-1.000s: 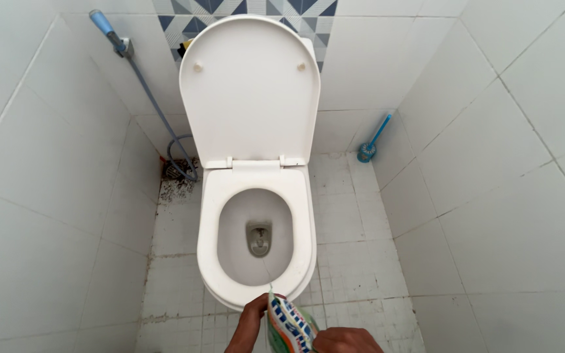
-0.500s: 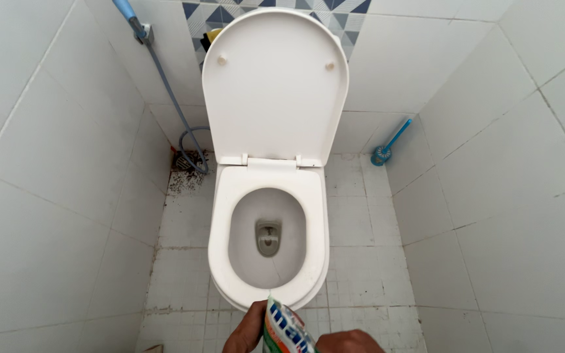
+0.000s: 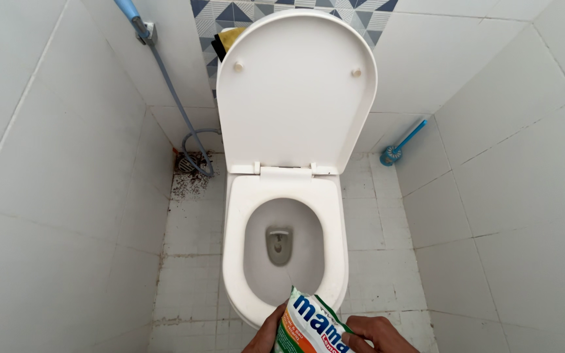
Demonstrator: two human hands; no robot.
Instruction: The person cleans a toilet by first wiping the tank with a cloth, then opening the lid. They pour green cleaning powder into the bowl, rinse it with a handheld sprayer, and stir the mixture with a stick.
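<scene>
Soft white-and-green plastic refill pouch point(image 3: 310, 321), tilted over the front rim of the white ceramic toilet bowl point(image 3: 243, 274), pinched between left hand point(image 3: 266, 335) and right hand point(image 3: 373, 333), fingers curled against its sides. Blue-handled toilet brush point(image 3: 400, 145) leaning in the far right floor corner.

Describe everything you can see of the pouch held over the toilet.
The pouch is a soft, glossy plastic refill sachet, white with blue lettering and orange and green print. It is tilted, top corner toward the toilet bowl, at the front rim. The left hand grips its left edge and the right hand its right side. Its lower part is out of frame; whether it is opened cannot be told.
</scene>
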